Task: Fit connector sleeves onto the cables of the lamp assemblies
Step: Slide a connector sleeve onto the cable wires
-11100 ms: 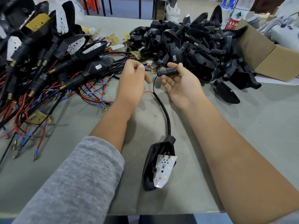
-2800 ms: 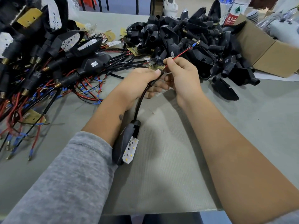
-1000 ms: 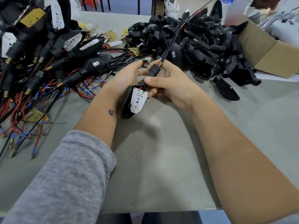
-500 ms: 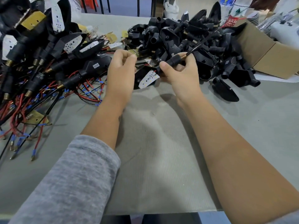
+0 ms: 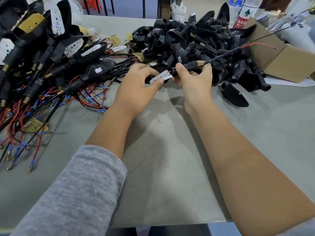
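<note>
Just above the middle of the frame, your left hand (image 5: 136,86) has its fingers (image 5: 157,82) clamped round the black plastic lamp housing with its white LED board (image 5: 160,76), thumb pressing the board's lower edge, while your right hand (image 5: 192,79) has its fingers curled tight on the black ribbed connector sleeve with the brass threaded tip (image 5: 191,64), which sits right against the housing's neck. The thin black cable (image 5: 225,54) runs out of the brass tip toward the upper right, splitting into a red lead (image 5: 255,44) and a black one. Judging by how it hangs in two fingers, the assembly is light; the housing and sleeve look rigid, the cable limp and springy, so it will whip about if you let go. Take the housing by its plastic shell rather than the board, since the LEDs and the short red wire at the neck look easily damaged, and hold the sleeve on its ribbed body, where your grip will not slip. Whether the sleeve is fully seated on the neck is hidden behind your right thumb, and most of the housing is covered by your left hand. The heap of bare black housings (image 5: 196,36) at upper right and the tangle of wired assemblies (image 5: 51,65) at upper left are too jumbled to count on the grey bench (image 5: 170,159).
</note>
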Tool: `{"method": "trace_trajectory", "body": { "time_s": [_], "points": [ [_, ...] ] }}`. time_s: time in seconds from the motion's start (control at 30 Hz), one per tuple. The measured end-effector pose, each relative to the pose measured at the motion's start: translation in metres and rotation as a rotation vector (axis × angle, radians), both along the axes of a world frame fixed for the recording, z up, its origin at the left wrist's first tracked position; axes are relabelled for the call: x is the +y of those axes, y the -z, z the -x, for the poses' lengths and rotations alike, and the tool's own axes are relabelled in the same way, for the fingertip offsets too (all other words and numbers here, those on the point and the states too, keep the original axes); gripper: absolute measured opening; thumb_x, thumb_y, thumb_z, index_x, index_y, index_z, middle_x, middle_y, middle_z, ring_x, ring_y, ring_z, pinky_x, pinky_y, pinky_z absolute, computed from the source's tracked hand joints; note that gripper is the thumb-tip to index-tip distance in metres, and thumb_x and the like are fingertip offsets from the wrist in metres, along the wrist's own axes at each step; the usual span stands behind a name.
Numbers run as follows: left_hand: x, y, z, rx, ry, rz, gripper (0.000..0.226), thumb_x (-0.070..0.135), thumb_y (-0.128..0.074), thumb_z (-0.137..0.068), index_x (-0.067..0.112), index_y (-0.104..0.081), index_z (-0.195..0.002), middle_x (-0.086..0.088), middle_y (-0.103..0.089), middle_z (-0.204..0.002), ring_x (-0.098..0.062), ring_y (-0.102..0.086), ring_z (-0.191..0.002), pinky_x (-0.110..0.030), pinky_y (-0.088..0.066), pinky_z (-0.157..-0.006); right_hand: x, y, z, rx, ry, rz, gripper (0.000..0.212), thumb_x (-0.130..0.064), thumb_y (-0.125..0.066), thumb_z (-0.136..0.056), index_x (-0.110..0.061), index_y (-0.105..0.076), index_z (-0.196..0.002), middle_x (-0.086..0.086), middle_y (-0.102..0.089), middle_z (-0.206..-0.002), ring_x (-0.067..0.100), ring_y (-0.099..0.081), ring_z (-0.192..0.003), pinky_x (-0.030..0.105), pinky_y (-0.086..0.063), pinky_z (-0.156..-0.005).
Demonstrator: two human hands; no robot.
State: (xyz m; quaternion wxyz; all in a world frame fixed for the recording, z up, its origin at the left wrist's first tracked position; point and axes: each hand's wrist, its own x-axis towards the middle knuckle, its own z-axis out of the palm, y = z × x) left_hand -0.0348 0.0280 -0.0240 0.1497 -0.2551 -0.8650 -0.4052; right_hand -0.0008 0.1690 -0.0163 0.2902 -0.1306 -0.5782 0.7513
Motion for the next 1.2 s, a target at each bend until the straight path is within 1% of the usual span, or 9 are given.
{"method": "trace_trajectory", "body": {
  "time_s": [0.13, 0.27, 0.47, 0.63, 0.77, 0.87, 1.0, 1.13, 1.2],
  "points": [
    [0.0022, 0.0019, 0.0022, -0.029, 0.04, -0.027, 0.02, 0.028, -0.062, -0.094, 0.014, -0.067, -0.109, -0.001, -0.05, -0.128, 0.002, -0.038, -0.11, 0.007, -0.02, -0.082, 0.0001, -0.0002, 0.0002, -0.019, 0.008, -0.004, 0.029, -0.003, -0.067, -0.088, -0.005, -0.046, -0.108, 0.005, -0.063, -0.08, 0.008, -0.066, -0.065, 0.03, -0.06, -0.071],
    [0.0027, 0.0035, 0.0035, 0.009, 0.05, -0.031, 0.02, 0.023, -0.061, -0.095, 0.009, -0.064, -0.108, -0.004, -0.047, -0.132, 0.002, -0.034, -0.116, 0.01, -0.014, -0.086, 0.0005, -0.0005, 0.0014, -0.048, 0.007, 0.014, 0.028, -0.003, -0.067, -0.088, -0.007, -0.046, -0.106, 0.007, -0.063, -0.084, 0.015, -0.066, -0.074, 0.029, -0.06, -0.071],
    [0.0039, 0.0059, 0.0037, -0.031, 0.081, -0.029, 0.021, 0.014, -0.059, -0.095, 0.003, -0.057, -0.113, -0.009, -0.039, -0.138, 0.001, -0.03, -0.115, -0.015, -0.031, -0.096, -0.0006, 0.0027, 0.0045, -0.068, -0.009, 0.003, 0.026, -0.004, -0.068, -0.088, -0.009, -0.045, -0.098, 0.005, -0.061, -0.078, 0.013, -0.065, -0.067, 0.038, -0.061, -0.076],
    [0.0032, 0.0059, 0.0042, -0.005, 0.072, 0.009, 0.019, 0.016, -0.057, -0.096, 0.007, -0.054, -0.112, 0.003, -0.039, -0.125, 0.004, -0.032, -0.107, 0.003, -0.021, -0.084, 0.0004, 0.0046, 0.007, -0.081, -0.009, 0.003, 0.026, -0.006, -0.069, -0.087, -0.012, -0.045, -0.094, 0.003, -0.061, -0.078, 0.008, -0.066, -0.061, 0.038, -0.061, -0.076],
    [0.003, 0.0074, 0.0061, -0.062, 0.051, 0.008, 0.02, 0.022, -0.055, -0.097, 0.014, -0.05, -0.115, 0.005, -0.047, -0.113, -0.005, -0.039, -0.095, -0.015, -0.026, -0.074, 0.0007, 0.0045, 0.0073, -0.074, -0.002, 0.024, 0.026, -0.006, -0.069, -0.087, -0.011, -0.045, -0.095, 0.005, -0.061, -0.08, 0.016, -0.066, -0.071, 0.034, -0.061, -0.074],
    [0.003, 0.0067, 0.0062, -0.076, 0.057, 0.0, 0.02, 0.021, -0.055, -0.097, 0.015, -0.05, -0.115, 0.005, -0.048, -0.111, -0.007, -0.041, -0.096, -0.012, -0.029, -0.07, 0.0004, 0.0028, 0.0055, -0.064, -0.001, 0.035, 0.026, -0.005, -0.069, -0.088, -0.008, -0.045, -0.098, 0.004, -0.06, -0.08, 0.017, -0.064, -0.075, 0.027, -0.059, -0.069],
    [0.0035, 0.0025, 0.0015, -0.118, 0.056, -0.178, 0.016, 0.015, -0.061, -0.093, 0.022, -0.052, -0.105, 0.013, -0.054, -0.102, -0.006, -0.05, -0.086, -0.003, -0.036, -0.074, -0.0011, -0.0003, 0.0027, -0.037, -0.005, 0.037, 0.026, -0.004, -0.067, -0.089, -0.006, -0.046, -0.104, 0.005, -0.062, -0.082, 0.014, -0.065, -0.071, 0.023, -0.057, -0.065],
    [0.0043, -0.0008, 0.0003, -0.296, 0.1, -0.446, 0.019, 0.004, -0.066, -0.089, 0.019, -0.059, -0.1, 0.001, -0.064, -0.105, -0.016, -0.065, -0.093, -0.03, -0.057, -0.084, -0.0004, -0.0019, 0.0017, -0.024, -0.007, 0.053, 0.027, -0.005, -0.067, -0.089, -0.006, -0.046, -0.107, 0.01, -0.063, -0.088, 0.017, -0.065, -0.074, 0.021, -0.054, -0.063],
    [0.0037, -0.0007, 0.0011, -0.344, 0.106, -0.529, 0.021, 0.001, -0.068, -0.087, 0.016, -0.061, -0.1, -0.008, -0.067, -0.107, -0.016, -0.067, -0.091, -0.03, -0.058, -0.081, -0.0007, -0.0017, 0.0017, -0.011, -0.016, 0.07, 0.028, -0.005, -0.067, -0.09, -0.005, -0.046, -0.108, 0.011, -0.064, -0.089, 0.018, -0.065, -0.075, 0.023, -0.055, -0.064]
  ]
}}
